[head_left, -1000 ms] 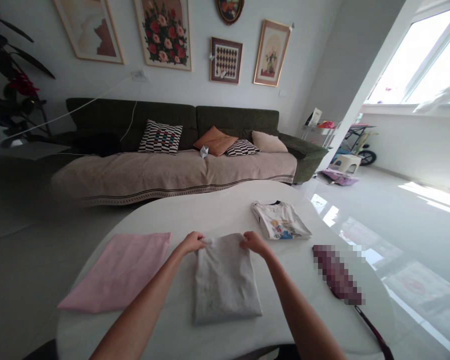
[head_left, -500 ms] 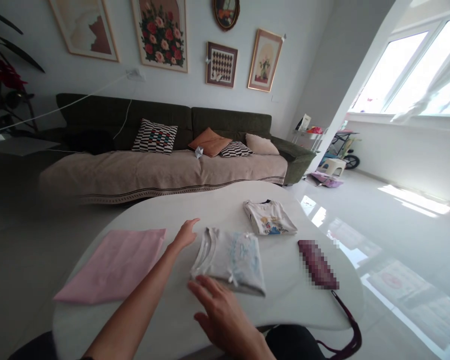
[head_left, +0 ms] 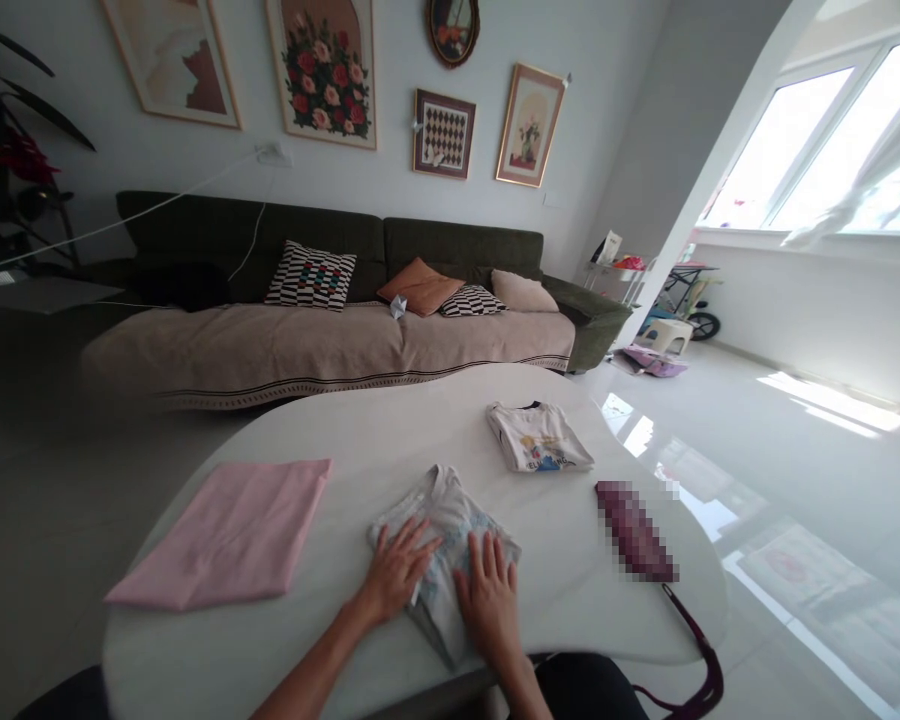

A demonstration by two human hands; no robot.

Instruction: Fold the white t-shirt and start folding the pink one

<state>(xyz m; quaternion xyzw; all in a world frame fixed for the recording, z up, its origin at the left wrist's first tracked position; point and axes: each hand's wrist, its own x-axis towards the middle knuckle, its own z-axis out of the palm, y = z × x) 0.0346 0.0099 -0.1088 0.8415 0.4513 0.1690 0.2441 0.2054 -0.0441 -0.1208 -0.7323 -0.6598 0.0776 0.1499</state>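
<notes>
A folded grey garment with a pale blue print [head_left: 450,510] lies turned at an angle near the front edge of the white oval table [head_left: 390,420]. My left hand [head_left: 397,570] rests flat on its left part, fingers spread. Beside it, my right hand [head_left: 489,597] lies flat on the garment's near right part, fingers stretched out. Neither hand holds anything. A folded pink cloth [head_left: 229,533] lies to the left. Farther back on the right sits a folded white shirt with a cartoon print [head_left: 538,437].
A blurred maroon object with a strap [head_left: 636,530] lies at the table's right edge. Behind the table stands a dark green sofa [head_left: 330,290] with a beige cover and cushions. Glossy floor spreads to the right, with a stool and clutter by the window.
The grey garment was folded over, showing its blue print, and has turned at an angle. Both hands moved from its far edge onto its near part and now lie flat.
</notes>
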